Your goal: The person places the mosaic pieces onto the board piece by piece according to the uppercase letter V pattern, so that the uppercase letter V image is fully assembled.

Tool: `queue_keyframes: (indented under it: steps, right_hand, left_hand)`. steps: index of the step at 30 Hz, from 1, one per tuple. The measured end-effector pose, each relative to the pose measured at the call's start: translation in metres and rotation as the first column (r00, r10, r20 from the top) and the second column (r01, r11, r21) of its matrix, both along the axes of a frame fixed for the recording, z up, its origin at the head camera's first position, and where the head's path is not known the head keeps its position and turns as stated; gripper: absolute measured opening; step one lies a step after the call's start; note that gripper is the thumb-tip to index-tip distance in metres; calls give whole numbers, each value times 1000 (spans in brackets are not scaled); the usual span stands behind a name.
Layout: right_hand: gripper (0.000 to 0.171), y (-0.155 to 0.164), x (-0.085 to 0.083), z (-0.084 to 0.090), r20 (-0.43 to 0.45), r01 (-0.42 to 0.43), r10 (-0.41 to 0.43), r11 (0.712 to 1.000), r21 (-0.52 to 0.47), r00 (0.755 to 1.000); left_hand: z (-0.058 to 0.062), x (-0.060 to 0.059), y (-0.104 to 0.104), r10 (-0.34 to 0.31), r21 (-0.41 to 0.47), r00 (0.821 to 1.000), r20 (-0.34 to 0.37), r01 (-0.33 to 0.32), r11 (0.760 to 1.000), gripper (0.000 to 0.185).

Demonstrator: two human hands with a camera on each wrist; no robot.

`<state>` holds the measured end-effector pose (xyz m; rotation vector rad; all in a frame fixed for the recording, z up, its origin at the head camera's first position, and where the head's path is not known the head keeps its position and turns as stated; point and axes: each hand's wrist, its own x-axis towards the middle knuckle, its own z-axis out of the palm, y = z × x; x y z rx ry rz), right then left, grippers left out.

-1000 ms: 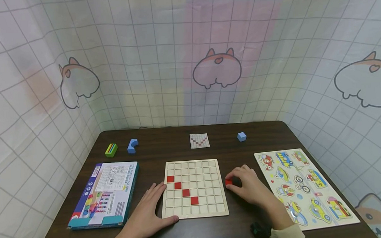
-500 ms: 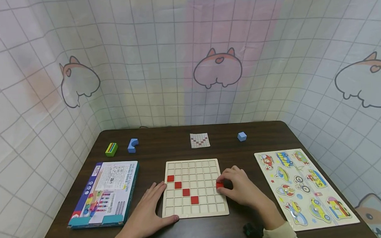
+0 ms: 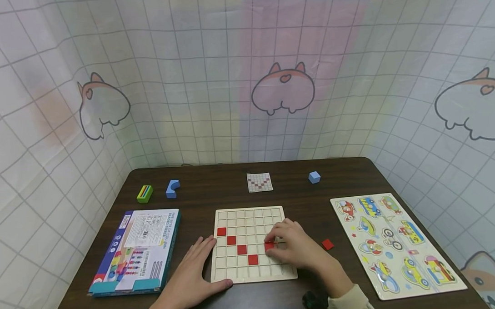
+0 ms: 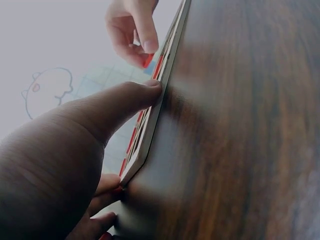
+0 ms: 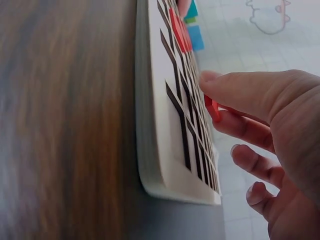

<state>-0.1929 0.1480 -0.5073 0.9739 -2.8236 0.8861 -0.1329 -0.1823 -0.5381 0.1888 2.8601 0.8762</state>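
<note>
- Hands first: left hand [image 3: 193, 277] lies flat on the table [image 3: 220, 305], fingers straight and slightly apart, fingertips against the left edge of the grid board [image 3: 253, 277]; it holds nothing.
- Right hand [image 3: 296, 248] is over the board's right half, thumb and forefinger pinched on a red tile [image 3: 269, 246], which sits at or just above a cell one row up and one column right of the lowest placed tile; whether it is seated, cannot tell.
- Done so far: four red tiles [image 3: 236, 245] lie in a diagonal descending left to right.
- Spare red tile [image 3: 327, 244] lies loose on the table, right of the board.
- Pattern card [image 3: 259, 182], farther back, shows a V; judged: left stroke complete, right stroke just starting, roughly half remaining.
</note>
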Motion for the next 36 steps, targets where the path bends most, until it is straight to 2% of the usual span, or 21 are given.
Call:
queue_keyframes:
  steps: [5, 19, 36]
  right_hand:
    - [17, -8, -1, -2, -24, -28, 27, 1000, -3, 999]
    - [15, -18, -6, -2, 36, -9, 8, 999, 38, 999]
    - [17, -17, -6, -7, 95, -1, 0, 1000, 11, 996]
  left_hand:
    - [1, 0, 0, -1, 2, 1000, 5, 1, 1000, 131]
    - [1, -1, 0, 0, 8, 1000, 12, 0, 1000, 130]
    - [1, 0, 0, 4, 7, 1000, 20, -4, 1000, 130]
